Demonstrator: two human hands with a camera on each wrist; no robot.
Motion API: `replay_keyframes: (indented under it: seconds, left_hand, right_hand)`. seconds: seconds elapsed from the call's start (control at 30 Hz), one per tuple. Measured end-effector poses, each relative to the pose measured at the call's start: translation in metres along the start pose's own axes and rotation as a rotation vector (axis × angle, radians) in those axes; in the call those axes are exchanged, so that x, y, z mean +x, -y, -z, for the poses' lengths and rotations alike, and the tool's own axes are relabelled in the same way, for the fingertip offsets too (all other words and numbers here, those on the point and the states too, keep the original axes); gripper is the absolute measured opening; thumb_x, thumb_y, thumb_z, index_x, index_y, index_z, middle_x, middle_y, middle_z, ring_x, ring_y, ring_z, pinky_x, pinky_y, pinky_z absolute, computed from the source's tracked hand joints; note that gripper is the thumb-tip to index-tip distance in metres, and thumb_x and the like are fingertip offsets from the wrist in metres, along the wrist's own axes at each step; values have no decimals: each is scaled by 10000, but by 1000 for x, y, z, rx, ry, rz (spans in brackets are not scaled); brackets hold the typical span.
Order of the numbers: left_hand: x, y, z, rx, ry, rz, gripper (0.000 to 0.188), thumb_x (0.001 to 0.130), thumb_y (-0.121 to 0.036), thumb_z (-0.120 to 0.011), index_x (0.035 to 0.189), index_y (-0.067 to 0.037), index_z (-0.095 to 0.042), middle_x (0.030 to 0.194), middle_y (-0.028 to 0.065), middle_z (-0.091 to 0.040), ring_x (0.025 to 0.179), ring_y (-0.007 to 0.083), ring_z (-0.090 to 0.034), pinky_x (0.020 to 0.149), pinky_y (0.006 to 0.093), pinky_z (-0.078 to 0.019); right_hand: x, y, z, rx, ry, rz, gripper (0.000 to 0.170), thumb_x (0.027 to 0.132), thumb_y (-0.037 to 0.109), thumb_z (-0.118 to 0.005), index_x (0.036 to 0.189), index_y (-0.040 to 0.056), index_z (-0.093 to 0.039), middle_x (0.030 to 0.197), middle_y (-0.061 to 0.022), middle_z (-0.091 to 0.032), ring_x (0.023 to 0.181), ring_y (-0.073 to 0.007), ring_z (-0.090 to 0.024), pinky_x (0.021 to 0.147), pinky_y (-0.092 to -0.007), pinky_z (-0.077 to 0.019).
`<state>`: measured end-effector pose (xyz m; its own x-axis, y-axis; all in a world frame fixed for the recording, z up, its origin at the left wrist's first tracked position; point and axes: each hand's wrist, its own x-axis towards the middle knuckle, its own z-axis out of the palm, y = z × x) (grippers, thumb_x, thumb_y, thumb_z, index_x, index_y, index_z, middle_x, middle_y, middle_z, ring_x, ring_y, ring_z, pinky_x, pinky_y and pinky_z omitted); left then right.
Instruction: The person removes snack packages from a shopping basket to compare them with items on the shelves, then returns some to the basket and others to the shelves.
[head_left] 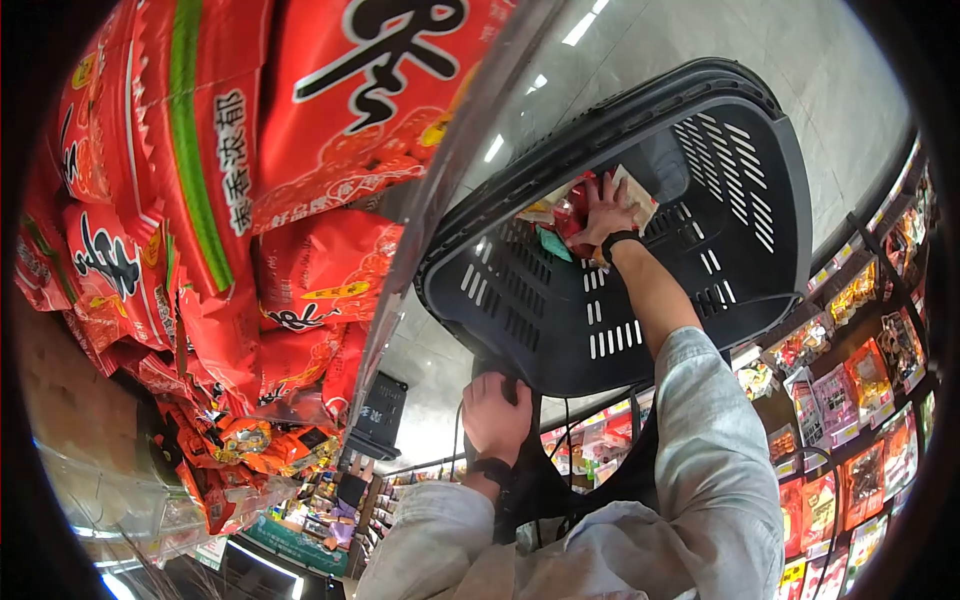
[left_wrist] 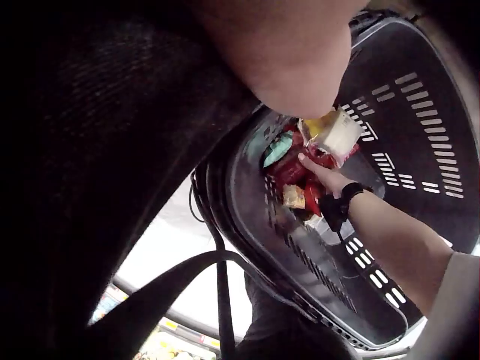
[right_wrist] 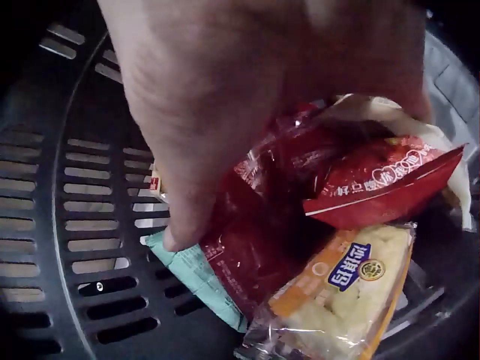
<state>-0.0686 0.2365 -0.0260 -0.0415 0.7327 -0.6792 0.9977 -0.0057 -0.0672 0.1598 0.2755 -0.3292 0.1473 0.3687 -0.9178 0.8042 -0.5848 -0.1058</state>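
Inside the black shopping basket [head_left: 560, 350], my right hand [head_left: 608, 212] lies with fingers spread on a dark red packet [right_wrist: 247, 232]. The right wrist view shows its thumb touching a mint green packet [right_wrist: 199, 281]. Beside these are a smaller red packet [right_wrist: 382, 184] and a clear and orange snack packet [right_wrist: 345, 292]. A white and yellow packet [left_wrist: 335, 135] is visible in the left wrist view. My left hand [head_left: 497, 418] has its fingers curled at the basket's near edge and grips it; its fingertips are partly hidden.
Large red snack bags [head_left: 320, 260] fill a clear-walled bin on the left. Shelves of packaged snacks [head_left: 865, 375] curve along the right. Another dark basket [head_left: 378, 415] stands on the floor beyond the bin, and a person in purple [head_left: 342, 527] is farther off.
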Motion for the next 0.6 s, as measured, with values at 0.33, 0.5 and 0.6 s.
replay_keyframes:
  seconds: [0.33,0.5,0.6]
  left_hand:
    - [1,0,2,4,43,13,256,853,-316,-710,971,-95,-654,1042,91,-664,1068,336,-602,901,468,-511]
    - [1,4,-2,11,-30,-48,237,829,-294,-717,933,-94,-642,997,79,-654,995,330,-608,844,466,-511]
    - [1,4,-1,4,5,-23,249,843,-310,-714,955,-98,-647,1023,87,-660,1037,337,-604,879,470,-509]
  right_hand:
    - [-7,20,-20,-150,-26,39,1051,681,573,-842,1561,241,-375,1698,-102,-172,1565,-444,-66,1110,-788,-243]
    - [-11,22,-3,-64,71,-13,995,671,555,-848,1525,288,-414,1704,-96,-120,1556,-463,-76,1107,-796,-241]
    - [-7,24,-11,-63,41,-38,966,674,540,-849,1511,285,-439,1694,-103,-135,1554,-465,-85,1104,-792,-257]
